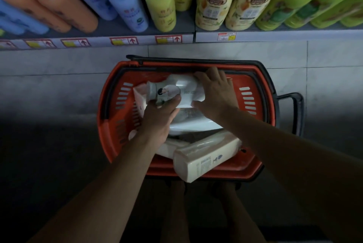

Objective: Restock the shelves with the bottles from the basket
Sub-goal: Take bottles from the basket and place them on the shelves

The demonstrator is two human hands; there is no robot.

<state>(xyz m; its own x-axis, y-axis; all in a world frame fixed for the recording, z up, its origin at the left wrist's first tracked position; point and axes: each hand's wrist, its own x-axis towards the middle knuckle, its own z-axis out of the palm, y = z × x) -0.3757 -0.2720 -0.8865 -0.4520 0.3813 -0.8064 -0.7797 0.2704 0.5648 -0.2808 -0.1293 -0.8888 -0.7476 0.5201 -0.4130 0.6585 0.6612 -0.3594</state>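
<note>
Lying on its side at frame centre in the red basket (255, 117), white bottle (186, 89) clasped by left hand (159, 117) near the cap and right hand (214, 93) round the body, fingers curled on it; probably heavy, rigid, glossy-slick, best gripped mid-body.

Two bare forearms, no sleeves, left hand (157, 119) and right hand (215, 93) ungloved, no rings or watch visible

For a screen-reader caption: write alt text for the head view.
Both hands, left hand and right hand, grip a white bottle lying in a red shopping basket among cream boxes. Beyond, a shelf holds orange, blue, yellow and green bottles.
</note>
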